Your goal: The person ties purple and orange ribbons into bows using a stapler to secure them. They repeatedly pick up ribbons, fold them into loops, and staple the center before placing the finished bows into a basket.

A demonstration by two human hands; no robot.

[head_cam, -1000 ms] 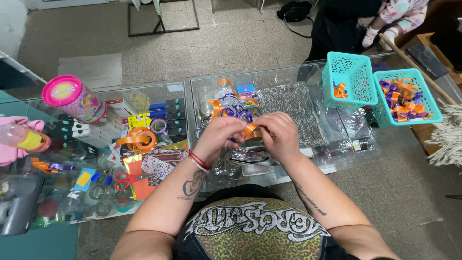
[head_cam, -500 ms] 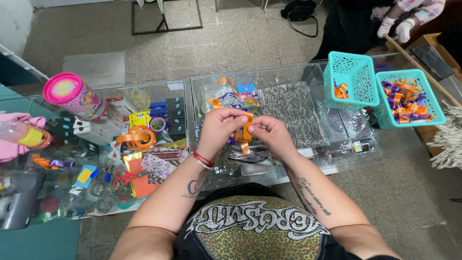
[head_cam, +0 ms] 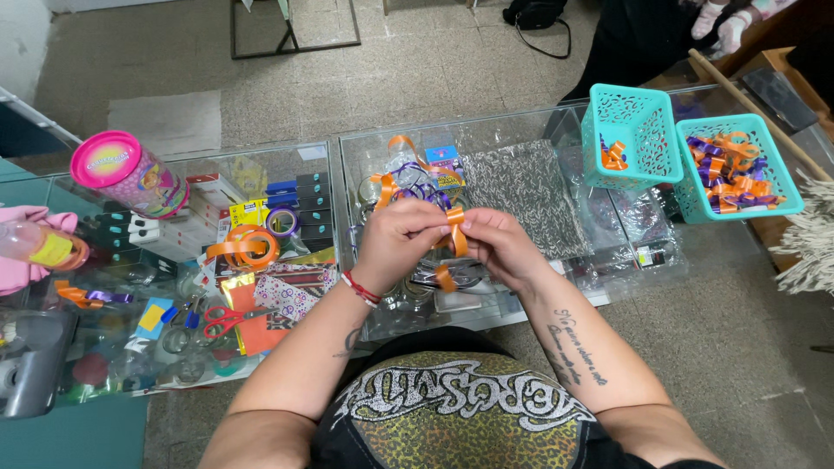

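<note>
- Orange ribbon (head_cam: pixel 455 233): one strip, pinched between both hands at frame centre, above the glass tabletop (head_cam: pixel 521 139); its long axis runs roughly 12 to 6 o'clock, the loose tail curling down to a loop at 6 o'clock of the grip.
- Left hand (head_cam: pixel 395 243): at 9 o'clock of the ribbon, grip clenched on it, fingertips touching the strip; a red band sits on the wrist.
- Right hand (head_cam: pixel 504 247): at 3 o'clock of the ribbon, grip likewise closed on it; both hands are equally near.
- Ribbon curls (head_cam: pixel 413 182): a tangle of orange and purple at 12 o'clock, on the glass; count cannot be told.
- Baskets: two, teal, at 2 o'clock; the near basket (head_cam: pixel 638 113) holds one orange curl, the far basket (head_cam: pixel 695 195) many orange and purple ones.
- Scissors (head_cam: pixel 228 320): one pair, red-handled, at 8 o'clock.
- Ribbon roll (head_cam: pixel 243 247): one, orange, at 9 o'clock.
- Pink tub (head_cam: pixel 130 174): one, at 10 o'clock.
</note>
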